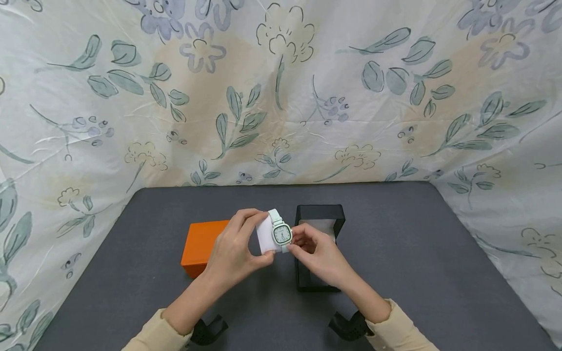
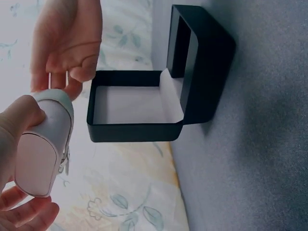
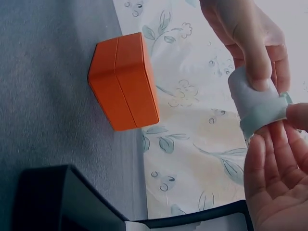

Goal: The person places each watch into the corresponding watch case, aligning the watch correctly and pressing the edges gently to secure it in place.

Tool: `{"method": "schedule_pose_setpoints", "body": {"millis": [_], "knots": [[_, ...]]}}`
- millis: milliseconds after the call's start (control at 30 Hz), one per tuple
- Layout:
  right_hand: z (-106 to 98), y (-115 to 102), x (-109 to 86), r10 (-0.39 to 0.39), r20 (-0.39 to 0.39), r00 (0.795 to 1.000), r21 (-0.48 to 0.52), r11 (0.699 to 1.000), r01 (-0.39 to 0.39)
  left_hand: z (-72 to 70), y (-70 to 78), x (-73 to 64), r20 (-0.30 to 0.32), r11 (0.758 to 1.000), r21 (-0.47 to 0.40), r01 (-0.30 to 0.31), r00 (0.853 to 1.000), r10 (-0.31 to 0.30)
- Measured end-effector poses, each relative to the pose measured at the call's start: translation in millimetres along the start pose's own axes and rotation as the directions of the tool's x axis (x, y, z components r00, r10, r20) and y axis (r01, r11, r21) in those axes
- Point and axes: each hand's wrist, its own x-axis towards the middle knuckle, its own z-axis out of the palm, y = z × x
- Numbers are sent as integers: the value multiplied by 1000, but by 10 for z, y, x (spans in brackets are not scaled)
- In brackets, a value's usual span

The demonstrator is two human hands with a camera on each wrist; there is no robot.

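Wristwatch, pale mint green, with a rounded-square dial (image 1: 282,234): strap wrapped around a white rounded cushion (image 1: 264,236), held raised above the table, between the two boxes in the head view; dial upward.
Left hand (image 1: 234,247): clamped on the cushion, thumb at one side and fingers at the other.
Right hand (image 1: 319,253): thumb and fingertips pinching the wristwatch at its edge (the thumb lies against the strap in its own wrist view).
Box, black, square-cornered, with pale lining (image 1: 320,211): lid raised, standing near the right hand.
Box, bright orange, with a seam around its sides (image 3: 126,79): closed, beside the left hand.
Table, dark grey, rounded far corners (image 1: 408,253): beneath both boxes.
Cloth, white, with printed leaves and flowers (image 1: 246,170): behind the table.
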Motion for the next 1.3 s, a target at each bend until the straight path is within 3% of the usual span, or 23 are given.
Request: {"method": "schedule_pose_setpoints", "body": {"millis": [200,300,633,1000,1300], "knots": [[-21,25,-13,-169,23,985,-135,976,171,-18,-7,-2,4,999,-31,12,1000,-12],[-19,33,-17,-206,19,978,-165,964,207,-21,-7,-1,-3,999,-34,14,1000,-14],[7,59,-13,-243,-36,969,-130,963,236,21,-6,3,-51,1000,-29,9,999,-10],[59,33,-33,-205,-62,977,-150,970,193,82,3,-22,-61,1000,-6,24,998,-24],[28,50,-31,-236,-17,972,-193,954,228,50,-34,-5,6,998,-63,1,1000,-1]]}}
